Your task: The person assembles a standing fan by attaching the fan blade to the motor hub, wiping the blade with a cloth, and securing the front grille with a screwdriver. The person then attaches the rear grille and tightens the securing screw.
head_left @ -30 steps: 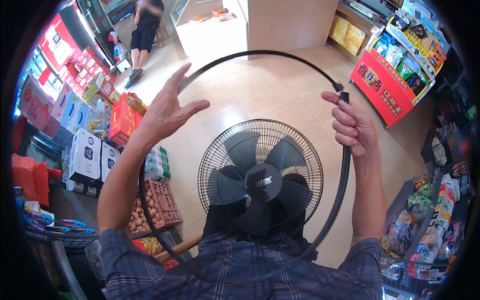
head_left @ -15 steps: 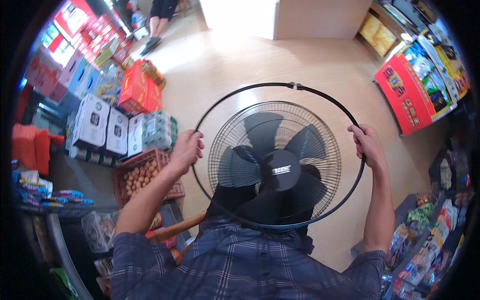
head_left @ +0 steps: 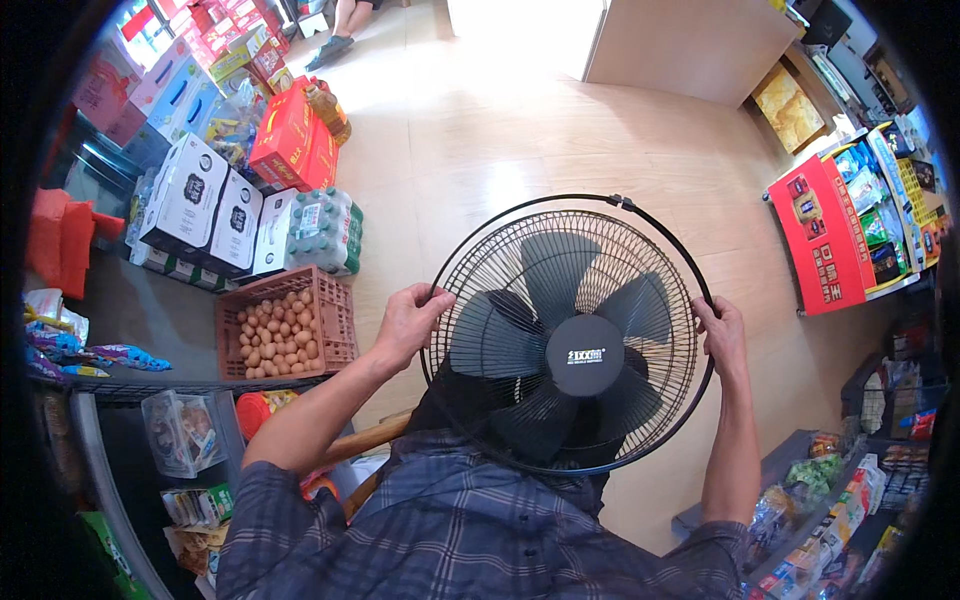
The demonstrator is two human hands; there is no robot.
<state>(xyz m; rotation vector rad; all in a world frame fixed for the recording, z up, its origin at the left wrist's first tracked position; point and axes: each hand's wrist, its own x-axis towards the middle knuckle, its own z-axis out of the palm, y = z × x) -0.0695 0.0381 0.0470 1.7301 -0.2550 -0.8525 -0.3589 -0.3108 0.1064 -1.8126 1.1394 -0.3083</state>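
Glossy pale wood-look flooring reflects a soft patch of light. At the far side, a wood-veneer panel adjoins a glaring white panel; dark shelving fills the lower left corner.

a shop: eggs in a crate, wrapped bottles and stacked boxes on the left, a red stand of bagged goods on the right, more packets at lower right.

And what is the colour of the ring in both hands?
The ring is black, seen best in the head view.
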